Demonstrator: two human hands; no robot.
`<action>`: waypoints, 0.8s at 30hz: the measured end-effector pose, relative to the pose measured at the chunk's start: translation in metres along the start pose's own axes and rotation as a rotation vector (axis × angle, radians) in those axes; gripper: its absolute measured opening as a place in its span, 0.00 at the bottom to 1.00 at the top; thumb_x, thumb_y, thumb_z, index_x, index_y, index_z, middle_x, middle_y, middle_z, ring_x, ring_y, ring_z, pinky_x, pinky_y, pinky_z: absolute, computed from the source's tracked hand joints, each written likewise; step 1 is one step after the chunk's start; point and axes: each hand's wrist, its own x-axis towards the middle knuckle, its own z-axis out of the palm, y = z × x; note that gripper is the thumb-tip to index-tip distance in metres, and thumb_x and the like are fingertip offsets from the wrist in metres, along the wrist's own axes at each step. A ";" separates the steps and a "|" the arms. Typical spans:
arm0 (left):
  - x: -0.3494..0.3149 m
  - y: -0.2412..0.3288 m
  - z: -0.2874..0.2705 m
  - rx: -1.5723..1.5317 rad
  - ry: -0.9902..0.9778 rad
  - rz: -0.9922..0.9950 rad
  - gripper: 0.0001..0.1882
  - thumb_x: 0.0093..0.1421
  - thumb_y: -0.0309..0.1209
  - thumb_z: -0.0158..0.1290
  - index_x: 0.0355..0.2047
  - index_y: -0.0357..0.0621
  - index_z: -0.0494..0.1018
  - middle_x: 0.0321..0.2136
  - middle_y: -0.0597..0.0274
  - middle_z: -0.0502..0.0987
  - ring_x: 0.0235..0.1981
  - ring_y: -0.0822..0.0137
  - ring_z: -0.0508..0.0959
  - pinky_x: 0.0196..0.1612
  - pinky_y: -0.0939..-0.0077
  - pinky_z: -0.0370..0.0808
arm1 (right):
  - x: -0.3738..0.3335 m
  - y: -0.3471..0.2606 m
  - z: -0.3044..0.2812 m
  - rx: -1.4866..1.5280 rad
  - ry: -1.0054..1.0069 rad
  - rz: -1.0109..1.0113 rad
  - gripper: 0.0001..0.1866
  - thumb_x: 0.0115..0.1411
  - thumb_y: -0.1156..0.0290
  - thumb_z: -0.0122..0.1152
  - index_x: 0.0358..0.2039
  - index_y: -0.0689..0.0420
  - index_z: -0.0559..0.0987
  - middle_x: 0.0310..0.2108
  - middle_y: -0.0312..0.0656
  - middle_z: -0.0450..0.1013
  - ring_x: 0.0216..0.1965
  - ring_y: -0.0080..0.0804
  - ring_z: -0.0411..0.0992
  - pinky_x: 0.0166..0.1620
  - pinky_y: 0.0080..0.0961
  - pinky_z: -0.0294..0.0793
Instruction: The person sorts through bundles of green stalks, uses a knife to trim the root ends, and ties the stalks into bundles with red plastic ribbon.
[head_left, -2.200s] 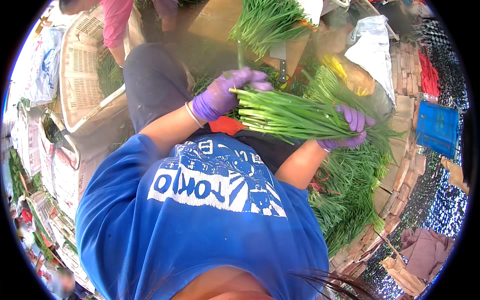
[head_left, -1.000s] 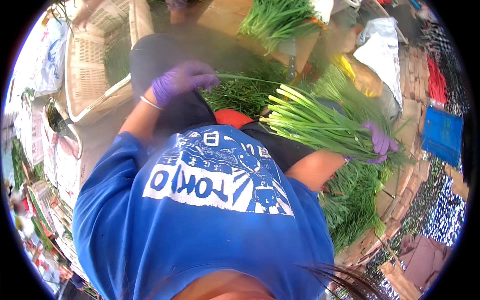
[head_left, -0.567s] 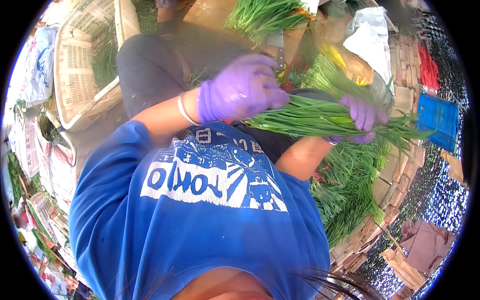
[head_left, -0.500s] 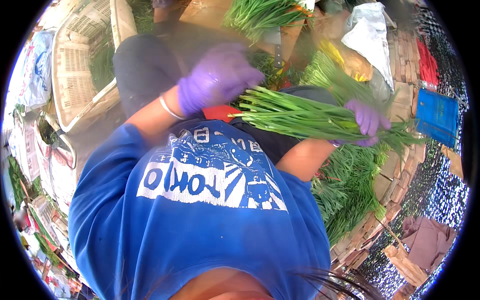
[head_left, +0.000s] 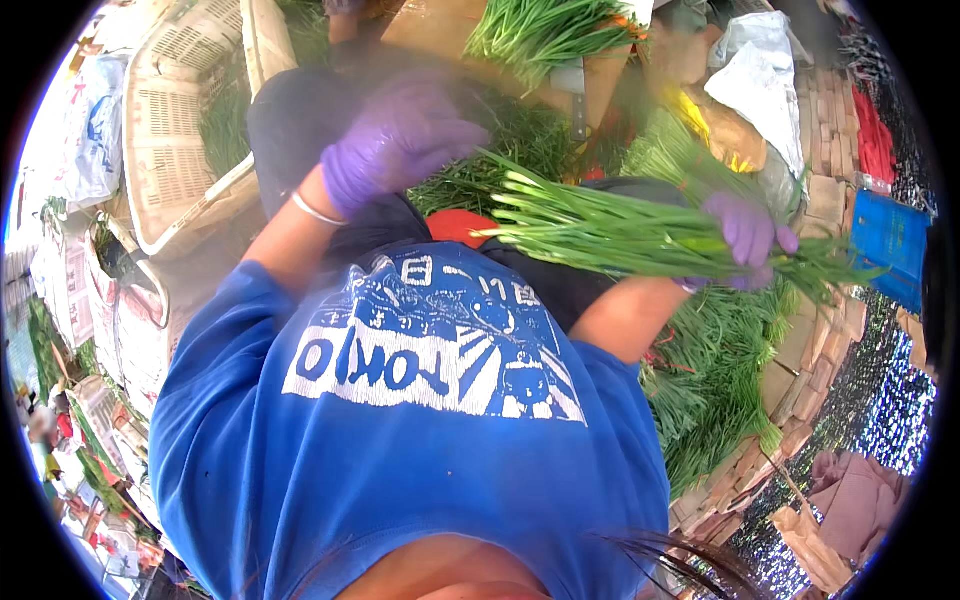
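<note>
My right hand [head_left: 742, 240], in a purple glove, is closed round the leafy end of a bunch of garlic chives [head_left: 610, 230]. The bunch lies sideways over my lap, its pale cut ends pointing left. My left hand [head_left: 400, 145], gloved alike and smeared by motion, is held up to the left of those ends with its fingers pinched. From its fingertips a thin green strand [head_left: 505, 165] runs toward the bunch. Under and behind my left hand lies a heap of loose green trimmings [head_left: 525, 140].
A cream plastic crate [head_left: 165, 200] with greens inside stands at the left. Ahead lie another bunch of greens [head_left: 540, 40] and a knife [head_left: 578, 115] on a board. More chives [head_left: 720, 390] are piled at the right, near a blue container [head_left: 890, 250].
My left hand has drawn away leftward from the cut ends, with a thin strand now trailing from its fingers. My right hand still grips the bunch. The whole view has shifted slightly.
</note>
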 end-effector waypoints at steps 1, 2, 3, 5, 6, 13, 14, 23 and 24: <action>-0.003 -0.001 -0.010 0.191 -0.043 -0.107 0.14 0.41 0.28 0.55 0.32 0.52 0.75 0.26 0.69 0.72 0.35 0.66 0.72 0.53 0.62 0.60 | -0.002 -0.010 -0.003 -0.026 0.003 0.006 0.19 0.48 0.71 0.54 0.44 0.52 0.69 0.18 0.24 0.61 0.19 0.15 0.59 0.29 0.15 0.57; -0.011 -0.011 -0.012 0.339 -0.170 -0.209 0.24 0.40 0.31 0.57 0.42 0.54 0.71 0.37 0.62 0.71 0.44 0.63 0.69 0.53 0.61 0.59 | 0.001 -0.009 0.003 -0.019 -0.008 0.004 0.19 0.48 0.71 0.54 0.44 0.52 0.69 0.18 0.24 0.61 0.19 0.15 0.59 0.29 0.15 0.57; -0.017 -0.018 -0.012 0.371 -0.171 -0.262 0.30 0.40 0.33 0.58 0.48 0.53 0.65 0.43 0.58 0.67 0.47 0.59 0.66 0.54 0.62 0.59 | 0.006 -0.008 0.008 -0.116 0.089 0.022 0.19 0.49 0.71 0.53 0.44 0.52 0.69 0.18 0.25 0.60 0.18 0.16 0.58 0.28 0.15 0.56; -0.011 -0.022 -0.014 0.119 -0.129 -0.302 0.43 0.39 0.37 0.61 0.56 0.48 0.53 0.52 0.52 0.59 0.53 0.54 0.60 0.56 0.63 0.56 | 0.024 0.019 0.015 -0.285 0.252 0.061 0.19 0.49 0.72 0.50 0.45 0.55 0.67 0.17 0.28 0.58 0.17 0.18 0.54 0.27 0.17 0.57; 0.002 -0.016 -0.014 -0.162 -0.086 -0.286 0.50 0.39 0.39 0.62 0.59 0.45 0.46 0.55 0.49 0.55 0.55 0.53 0.58 0.57 0.65 0.54 | 0.039 0.052 0.032 -0.459 0.572 0.053 0.19 0.49 0.75 0.49 0.45 0.57 0.66 0.18 0.32 0.60 0.19 0.20 0.59 0.28 0.20 0.62; 0.071 -0.068 0.002 -0.297 0.345 -0.399 0.53 0.40 0.36 0.61 0.58 0.39 0.38 0.52 0.39 0.56 0.54 0.51 0.59 0.53 0.67 0.60 | 0.123 0.238 0.017 -0.929 0.299 0.439 0.27 0.48 0.66 0.62 0.46 0.60 0.62 0.39 0.43 0.68 0.40 0.23 0.66 0.44 0.21 0.63; 0.076 -0.092 0.003 -0.463 0.371 -0.508 0.51 0.41 0.34 0.60 0.59 0.40 0.38 0.52 0.40 0.57 0.55 0.52 0.60 0.53 0.69 0.61 | 0.129 0.251 0.007 -0.913 0.301 0.551 0.33 0.49 0.62 0.61 0.52 0.60 0.57 0.43 0.46 0.66 0.44 0.23 0.64 0.48 0.21 0.60; 0.055 -0.252 0.053 -0.477 0.168 -0.472 0.60 0.36 0.34 0.65 0.59 0.39 0.31 0.51 0.46 0.60 0.51 0.62 0.64 0.52 0.74 0.62 | 0.110 0.311 -0.095 -0.913 0.086 0.766 0.17 0.47 0.58 0.64 0.29 0.60 0.75 0.29 0.39 0.73 0.32 0.21 0.71 0.36 0.17 0.72; 0.050 -0.264 0.056 -0.454 0.157 -0.436 0.62 0.34 0.36 0.67 0.59 0.38 0.31 0.52 0.45 0.60 0.52 0.62 0.63 0.52 0.74 0.62 | 0.109 0.313 -0.099 -0.900 0.052 0.812 0.18 0.45 0.60 0.65 0.31 0.60 0.74 0.31 0.39 0.72 0.34 0.22 0.70 0.38 0.19 0.70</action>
